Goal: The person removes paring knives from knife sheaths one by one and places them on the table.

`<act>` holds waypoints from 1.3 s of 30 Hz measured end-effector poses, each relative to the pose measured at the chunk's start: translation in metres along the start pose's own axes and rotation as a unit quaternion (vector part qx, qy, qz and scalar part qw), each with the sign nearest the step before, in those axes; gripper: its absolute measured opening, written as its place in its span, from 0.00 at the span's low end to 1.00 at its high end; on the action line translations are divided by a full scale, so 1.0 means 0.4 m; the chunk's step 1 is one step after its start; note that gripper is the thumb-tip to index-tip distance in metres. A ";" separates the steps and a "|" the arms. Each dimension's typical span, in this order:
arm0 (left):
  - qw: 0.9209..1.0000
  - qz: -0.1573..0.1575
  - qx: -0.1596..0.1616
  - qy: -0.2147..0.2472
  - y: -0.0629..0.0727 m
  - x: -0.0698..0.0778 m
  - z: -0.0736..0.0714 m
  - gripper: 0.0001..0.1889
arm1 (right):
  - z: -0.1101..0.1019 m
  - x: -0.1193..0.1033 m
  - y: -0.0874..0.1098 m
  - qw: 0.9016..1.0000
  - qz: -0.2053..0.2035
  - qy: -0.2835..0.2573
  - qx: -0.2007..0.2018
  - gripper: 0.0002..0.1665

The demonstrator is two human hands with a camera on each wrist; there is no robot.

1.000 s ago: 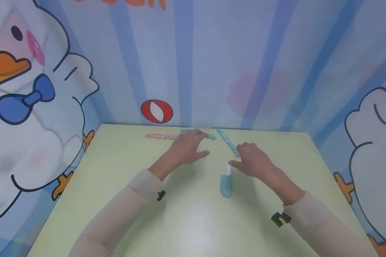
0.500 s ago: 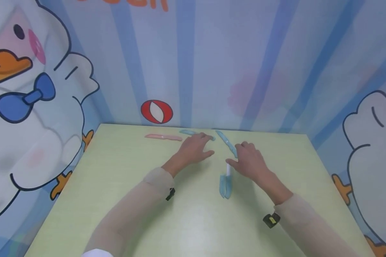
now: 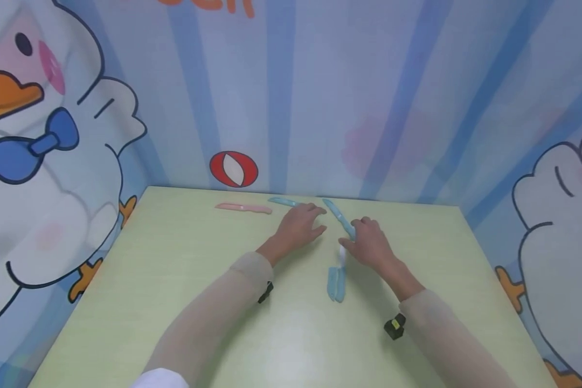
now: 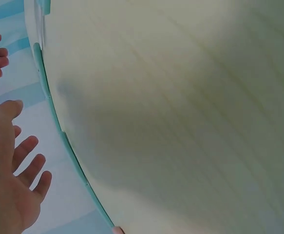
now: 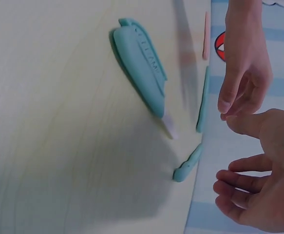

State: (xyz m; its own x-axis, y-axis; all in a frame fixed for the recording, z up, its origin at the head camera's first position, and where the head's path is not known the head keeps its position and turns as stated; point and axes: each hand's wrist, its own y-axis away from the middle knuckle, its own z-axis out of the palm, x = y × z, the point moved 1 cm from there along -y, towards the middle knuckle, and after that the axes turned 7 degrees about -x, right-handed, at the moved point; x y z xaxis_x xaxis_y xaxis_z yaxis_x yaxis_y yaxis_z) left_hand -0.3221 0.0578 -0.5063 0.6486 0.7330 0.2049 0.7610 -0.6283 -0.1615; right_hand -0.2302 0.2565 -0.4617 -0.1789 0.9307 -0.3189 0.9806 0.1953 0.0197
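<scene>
My left hand [image 3: 298,225] hovers over the table's far part, fingers loosely bent and holding nothing. It partly hides a slim light-blue knife-shaped piece [image 3: 282,201]. To its left lies a similar pink one [image 3: 243,208]. My right hand [image 3: 371,242] hangs above the table beside a slanted light-blue piece [image 3: 338,215], covering its near end from the head camera. Nearer me lies a wider, two-part blue piece [image 3: 335,283] with a white strip at its far end. Raised lettering runs along this blue piece [image 5: 139,68] in the right wrist view. Both hands look apart from all the pieces.
The pale table [image 3: 213,328] ends at a blue striped backdrop [image 3: 315,108] printed with cartoon ducks and a red ball [image 3: 233,168]. A small dark device [image 3: 395,326] sits at the right wrist; another [image 3: 265,292] is at the left.
My left hand has moved right and slightly nearer, uncovering the pink piece's near end. The right hand has drifted slightly left. The pieces stay where they were on the table.
</scene>
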 end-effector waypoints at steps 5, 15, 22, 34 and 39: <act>1.000 0.009 -0.015 -0.009 -0.034 0.003 0.031 0.24 | 0.030 0.031 -0.035 1.000 -0.004 -0.019 0.017 0.32; 0.995 0.018 -0.066 -0.078 -0.091 0.026 0.068 0.22 | 0.067 0.079 -0.096 0.998 0.002 -0.021 0.051 0.22; 0.996 -0.011 -0.039 -0.085 -0.143 0.029 0.079 0.20 | 0.076 0.105 -0.116 0.998 0.010 -0.036 0.059 0.20; 0.977 -0.007 -0.109 -0.184 -0.208 -0.008 0.088 0.19 | 0.106 0.124 -0.148 0.994 0.043 -0.100 0.027 0.18; 0.980 0.011 -0.108 -0.169 -0.233 -0.006 0.096 0.18 | 0.112 0.144 -0.146 0.993 0.055 -0.101 0.034 0.12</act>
State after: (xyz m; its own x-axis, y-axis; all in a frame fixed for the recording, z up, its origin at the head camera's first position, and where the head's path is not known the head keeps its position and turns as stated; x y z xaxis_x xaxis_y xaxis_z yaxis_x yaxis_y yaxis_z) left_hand -0.3940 0.1245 -0.5287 0.6590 0.7401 -0.1337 0.7505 -0.6587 0.0531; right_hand -0.2941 0.2848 -0.5234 -0.0582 0.8624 -0.5028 0.9976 0.0687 0.0023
